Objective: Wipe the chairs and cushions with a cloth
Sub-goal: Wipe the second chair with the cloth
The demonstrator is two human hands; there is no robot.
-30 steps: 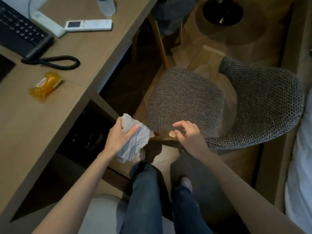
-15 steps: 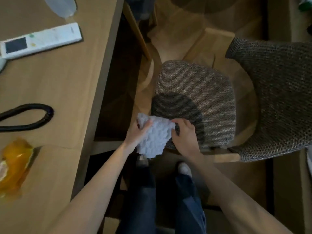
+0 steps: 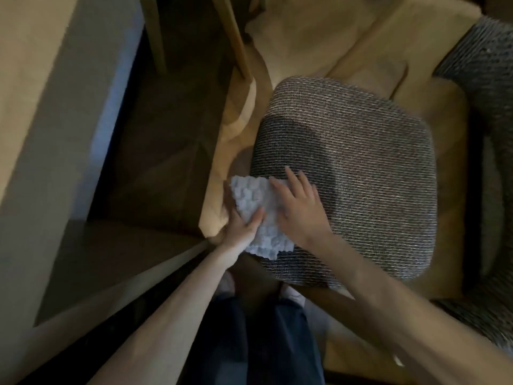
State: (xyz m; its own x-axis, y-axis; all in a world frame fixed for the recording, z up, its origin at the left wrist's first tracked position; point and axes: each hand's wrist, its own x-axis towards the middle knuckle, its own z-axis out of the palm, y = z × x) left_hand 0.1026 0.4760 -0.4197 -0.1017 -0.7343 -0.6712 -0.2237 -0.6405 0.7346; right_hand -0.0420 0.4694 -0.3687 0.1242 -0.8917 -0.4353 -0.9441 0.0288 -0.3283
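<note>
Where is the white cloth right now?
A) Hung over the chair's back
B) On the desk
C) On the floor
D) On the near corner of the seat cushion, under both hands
D: the cloth lies on the near corner of the cushion, with the left hand gripping its edge and the right hand laid flat on it.

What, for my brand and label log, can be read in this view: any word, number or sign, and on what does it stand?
None: no word, label, number or sign shows on the cloth, the cushion or the desk. The frame is somewhat blurred and dim, but none of these surfaces shows any print.
</note>
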